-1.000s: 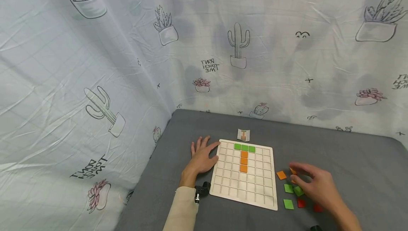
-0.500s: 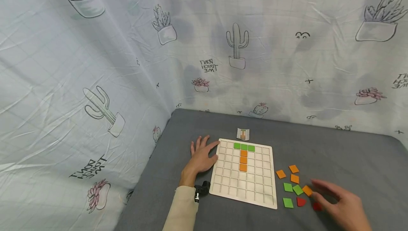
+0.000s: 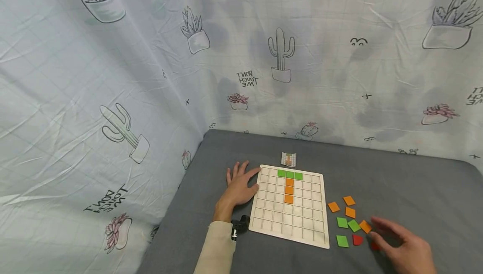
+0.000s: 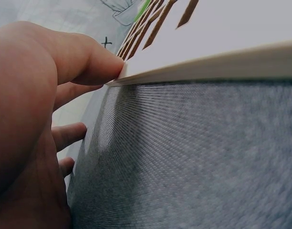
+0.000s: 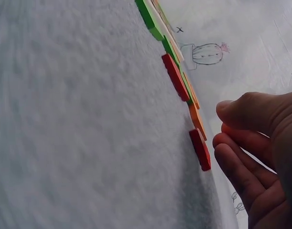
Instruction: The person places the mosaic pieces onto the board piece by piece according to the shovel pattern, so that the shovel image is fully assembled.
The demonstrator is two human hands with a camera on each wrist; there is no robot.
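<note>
L hand (image 3: 237, 189) fingers spread, thumb on L edge of board (image 3: 314, 207) on gray tbl (image 3: 388, 173), w/ 3 grn tiles (image 3: 289, 175) above 3 orng tiles (image 3: 289, 190). R hand (image 3: 404, 246) relaxed, thumb & fingertips apart, nr loose orng tile (image 3: 365, 226) & red tile (image 5: 200, 150) R of board.

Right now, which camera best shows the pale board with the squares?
The head view: nearly the whole board and its grid show from above, the left hand at one side. The left wrist view shows only part of it, close up. The right wrist view shows a pale sliver, probably its edge, behind a green tile.
</note>
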